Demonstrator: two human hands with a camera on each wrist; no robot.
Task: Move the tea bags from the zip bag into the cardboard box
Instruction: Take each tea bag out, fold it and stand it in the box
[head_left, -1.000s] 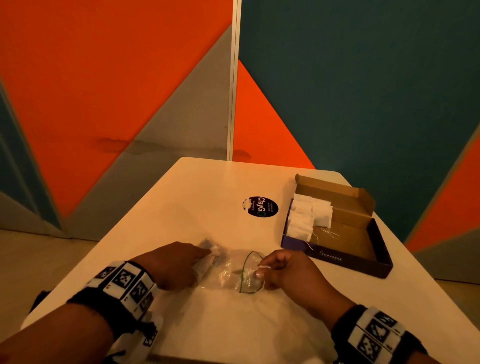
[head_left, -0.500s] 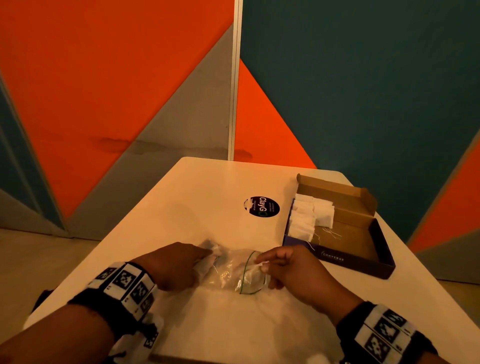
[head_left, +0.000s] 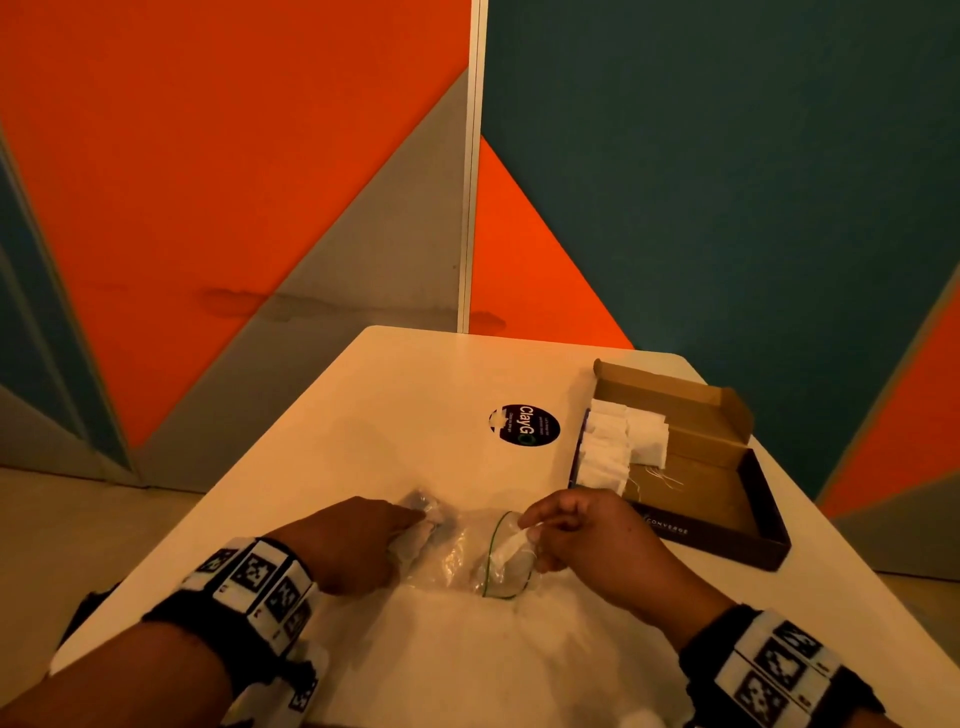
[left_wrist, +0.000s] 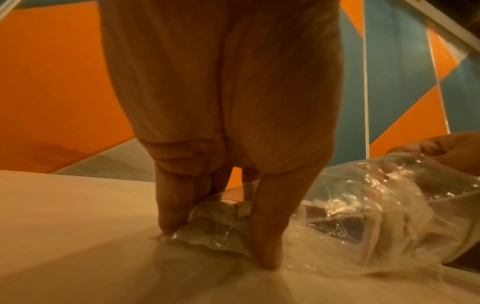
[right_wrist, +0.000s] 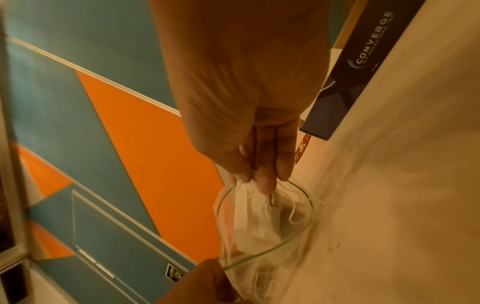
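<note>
A clear zip bag (head_left: 462, 558) with a green-edged mouth lies on the white table (head_left: 415, 374) between my hands. My left hand (head_left: 358, 540) pins its closed end down, fingertips (left_wrist: 265, 259) pressing the plastic (left_wrist: 350, 216) to the table. My right hand (head_left: 582, 530) pinches a white tea bag (head_left: 506, 545) at the bag's mouth; in the right wrist view the tea bag (right_wrist: 249, 197) is half out of the green rim, with more tea bags deeper inside. The cardboard box (head_left: 727, 499) stands open to the right, holding several white tea bags (head_left: 618, 441) at its left end.
A black round sticker (head_left: 524, 425) is on the table beyond the bag. The box's dark front wall (right_wrist: 353, 67) stands close behind my right hand. Orange, grey and teal wall panels rise behind the table. The table's right edge runs just past the box.
My right hand has pulled back and up from the bag's mouth, drawing a white tea bag partly out. The left hand has stayed on the bag's closed end.
</note>
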